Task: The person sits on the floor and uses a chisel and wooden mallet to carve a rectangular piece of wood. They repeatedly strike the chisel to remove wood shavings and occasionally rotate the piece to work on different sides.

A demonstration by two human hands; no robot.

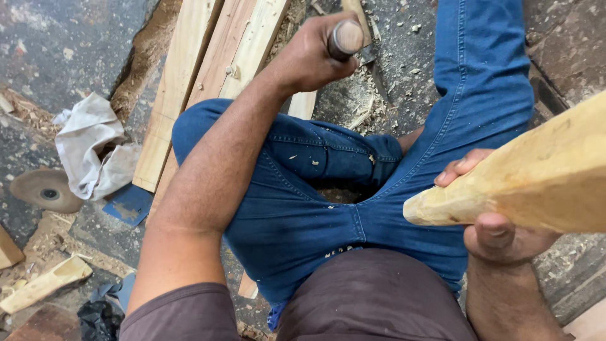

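My left hand [312, 53] is closed around a round wooden tool handle [345, 39], whose butt end points up at the camera; the rest of the tool is hidden below the fist. My right hand [495, 230] grips a thick, pale, roughly carved piece of wood [536, 177] that tapers toward a blunt end near my lap. I sit on the floor in blue jeans [315, 208], one knee bent to the left, the other leg stretched forward.
Several long wooden planks [189, 76] lie on the floor under my left knee. A crumpled white cloth [91, 148] and a round abrasive disc [45, 189] lie at the left. Wood shavings [366, 104] litter the dark floor. A cut wood offcut [44, 284] sits at lower left.
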